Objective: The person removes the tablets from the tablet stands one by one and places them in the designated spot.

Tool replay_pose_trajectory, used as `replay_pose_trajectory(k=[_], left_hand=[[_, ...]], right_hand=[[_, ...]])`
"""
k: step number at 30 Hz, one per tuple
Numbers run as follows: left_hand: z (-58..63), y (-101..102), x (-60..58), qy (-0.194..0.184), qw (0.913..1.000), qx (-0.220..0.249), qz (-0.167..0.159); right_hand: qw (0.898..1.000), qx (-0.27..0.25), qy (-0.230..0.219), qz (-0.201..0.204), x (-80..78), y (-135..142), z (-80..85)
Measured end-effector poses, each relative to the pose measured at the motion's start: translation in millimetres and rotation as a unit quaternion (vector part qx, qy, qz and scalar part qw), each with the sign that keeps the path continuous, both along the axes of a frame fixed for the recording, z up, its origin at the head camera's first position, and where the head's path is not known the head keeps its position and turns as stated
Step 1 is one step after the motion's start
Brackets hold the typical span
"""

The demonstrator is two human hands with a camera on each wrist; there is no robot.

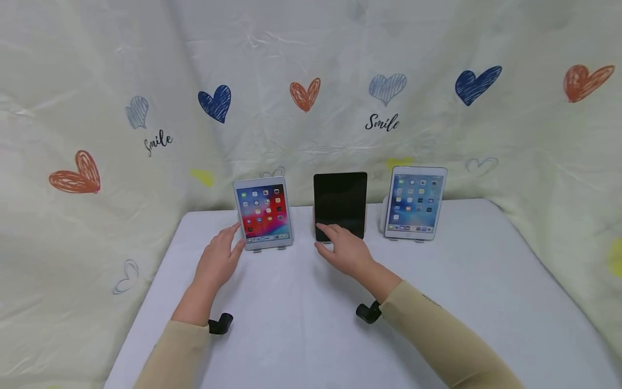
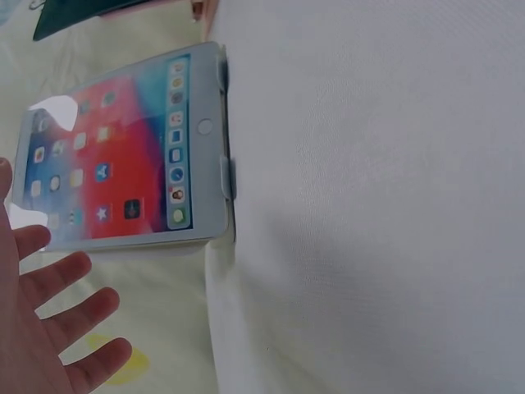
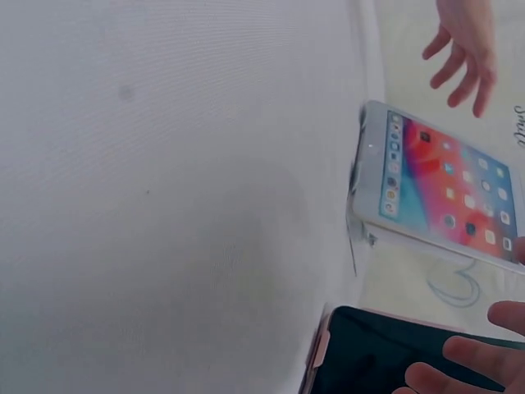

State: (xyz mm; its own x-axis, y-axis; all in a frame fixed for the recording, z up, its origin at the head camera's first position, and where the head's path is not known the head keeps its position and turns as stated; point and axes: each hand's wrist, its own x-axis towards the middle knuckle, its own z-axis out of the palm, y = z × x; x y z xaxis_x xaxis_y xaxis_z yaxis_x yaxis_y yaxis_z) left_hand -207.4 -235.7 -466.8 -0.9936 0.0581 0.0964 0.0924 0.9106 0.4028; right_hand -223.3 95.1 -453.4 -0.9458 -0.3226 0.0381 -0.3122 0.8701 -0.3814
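A white tablet [image 1: 263, 213] with a red and blue home screen leans on a stand at the left of the row. My left hand [image 1: 218, 256] is beside its left edge, fingers spread and straight in the left wrist view. In the middle stands a tablet with a dark screen [image 1: 340, 200]. My right hand [image 1: 344, 249] is in front of its lower part, fingers extended, holding nothing. In the right wrist view the fingers [image 3: 480, 359] overlap the dark screen, and the left hand [image 3: 467, 51] shows beyond the white tablet [image 3: 443, 180].
Another white tablet [image 1: 416, 203] with a blue home screen stands at the right on its own stand. All three are near the back edge of the white-covered table [image 1: 301, 324]. Behind hangs a pale sheet [image 1: 272, 43] printed with hearts and "Smile".
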Motion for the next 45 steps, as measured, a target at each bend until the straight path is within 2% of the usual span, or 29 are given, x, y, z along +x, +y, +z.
replay_pose_trajectory(k=[9,17,29,45], left_hand=[[3.8,1.1,-8.5,-0.004,0.9999,0.008,0.008],[2.6,-4.6,-19.1,-0.014,0.9998,0.003,0.017],[5.1,-10.6,-39.5,-0.021,0.9992,0.010,0.032],[6.0,-6.4,-58.9,-0.035,0.9976,0.043,0.040]], right_hand=[[1.000,-0.018,0.002,-0.016,-12.2,-9.3,-1.7],[0.999,-0.035,-0.012,-0.022,-22.4,-30.0,6.2],[0.995,-0.074,-0.026,-0.066,-33.5,-62.0,11.3],[0.990,-0.117,-0.063,-0.056,-49.0,-84.7,14.2]])
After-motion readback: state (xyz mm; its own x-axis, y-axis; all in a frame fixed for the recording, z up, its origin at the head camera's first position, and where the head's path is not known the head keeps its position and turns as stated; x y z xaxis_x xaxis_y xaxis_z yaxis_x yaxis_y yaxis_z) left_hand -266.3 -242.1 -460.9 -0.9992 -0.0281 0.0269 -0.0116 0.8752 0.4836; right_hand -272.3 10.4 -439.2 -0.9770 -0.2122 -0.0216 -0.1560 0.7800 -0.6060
